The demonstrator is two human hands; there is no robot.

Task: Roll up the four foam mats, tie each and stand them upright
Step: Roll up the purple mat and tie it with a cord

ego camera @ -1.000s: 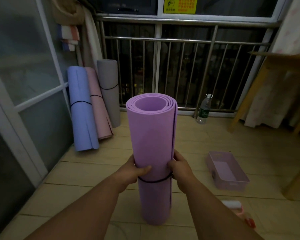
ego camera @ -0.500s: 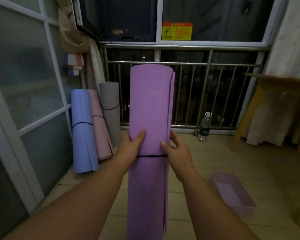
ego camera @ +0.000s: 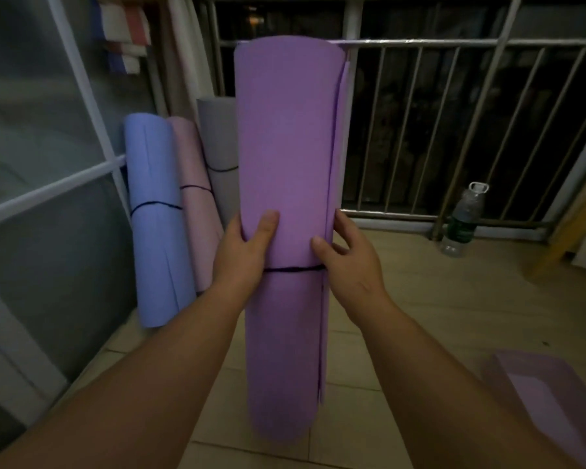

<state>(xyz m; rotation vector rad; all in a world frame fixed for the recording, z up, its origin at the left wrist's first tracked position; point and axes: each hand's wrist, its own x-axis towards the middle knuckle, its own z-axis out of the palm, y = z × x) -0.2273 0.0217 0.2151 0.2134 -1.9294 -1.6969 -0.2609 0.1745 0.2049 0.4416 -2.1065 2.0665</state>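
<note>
A rolled purple foam mat (ego camera: 285, 157) is upright in front of me, bound by a black tie (ego camera: 293, 269) around its middle. My left hand (ego camera: 242, 255) grips its left side and my right hand (ego camera: 347, 262) grips its right side, both at the level of the tie. Its lower end is near the floor; I cannot tell if it touches. Three rolled, tied mats lean upright in the left corner: a blue mat (ego camera: 153, 211), a pink mat (ego camera: 195, 201) and a grey mat (ego camera: 219, 154).
A glass partition with white frame (ego camera: 48, 191) runs along the left. A metal railing (ego camera: 454, 130) closes the back. A plastic water bottle (ego camera: 462, 221) stands by the railing. A pink tray (ego camera: 552, 397) lies on the floor at lower right, and a wooden table leg (ego camera: 569, 231) is at right.
The purple mat was lifted off the floor and carried nearer to the three mats in the corner. Both hands keep their grip at the tie.
</note>
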